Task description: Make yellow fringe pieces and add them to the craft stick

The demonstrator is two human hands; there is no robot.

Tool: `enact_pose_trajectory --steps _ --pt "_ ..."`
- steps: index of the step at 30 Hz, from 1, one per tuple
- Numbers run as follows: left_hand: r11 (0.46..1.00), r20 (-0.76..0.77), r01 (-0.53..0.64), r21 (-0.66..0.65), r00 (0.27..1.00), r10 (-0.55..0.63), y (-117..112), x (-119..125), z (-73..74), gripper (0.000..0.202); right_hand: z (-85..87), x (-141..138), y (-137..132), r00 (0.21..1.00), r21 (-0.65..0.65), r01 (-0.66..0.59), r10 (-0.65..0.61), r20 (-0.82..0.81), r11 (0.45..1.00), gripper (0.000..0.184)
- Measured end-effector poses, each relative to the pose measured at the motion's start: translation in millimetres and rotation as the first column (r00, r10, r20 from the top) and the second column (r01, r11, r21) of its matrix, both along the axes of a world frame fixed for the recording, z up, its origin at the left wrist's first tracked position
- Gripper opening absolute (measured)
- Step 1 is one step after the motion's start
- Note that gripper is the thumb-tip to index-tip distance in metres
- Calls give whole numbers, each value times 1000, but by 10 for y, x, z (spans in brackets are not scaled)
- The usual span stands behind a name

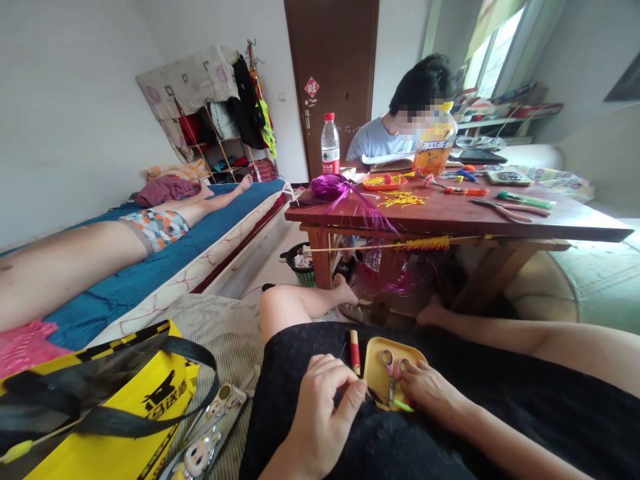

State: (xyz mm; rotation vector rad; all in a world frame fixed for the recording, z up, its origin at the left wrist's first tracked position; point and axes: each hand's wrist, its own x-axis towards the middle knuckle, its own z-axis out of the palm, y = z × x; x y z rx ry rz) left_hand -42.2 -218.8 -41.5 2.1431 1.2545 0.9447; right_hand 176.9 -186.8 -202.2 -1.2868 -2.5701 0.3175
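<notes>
My left hand (327, 400) is above my lap, thumb and fingers closed in a pinch; what lies between them is too small to make out. Beside it, on the dark cloth over my lap, rests a yellow tray (371, 353). A pair of scissors (391, 380) with pink handles lies in this tray, blades toward me. My right hand (427, 393) reaches over the tray's right side, its curled fingers on one scissor handle. Near the blades is a bright green piece (403, 405). A red and tan stick-like tool (355, 352) lies left of the tray.
Ahead is a wooden table (450, 217) with purple strands (333, 190), yellow pieces (404, 199), pliers (505, 210) and bottles. Another person (380, 140) sits behind it. A yellow bag (145, 407) stands left, near a phone (213, 427). Someone lies on the bed (220, 240).
</notes>
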Motion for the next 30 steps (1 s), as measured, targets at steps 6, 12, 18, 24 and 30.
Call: enact_pose_trajectory --steps 6,12,18,24,30 --pt "999 58 16 -42 998 -14 -24 22 -12 40 -69 33 -1 993 -80 73 -80 -84 994 11" --pt "997 120 36 -72 992 -27 -59 37 -12 42 418 135 -141 925 -263 201 -272 -266 943 22" --pt "991 186 83 -104 981 -62 -89 40 30 45 898 -182 -406 493 -718 -194 -566 -661 669 30" --pt "992 179 86 -89 981 -69 -90 18 30 47 1198 -409 -336 11 -606 -660 -801 -599 444 33" --pt "991 191 86 -103 979 -65 -92 28 6 47 1219 -392 -270 -88 -559 -695 -826 -557 452 34"
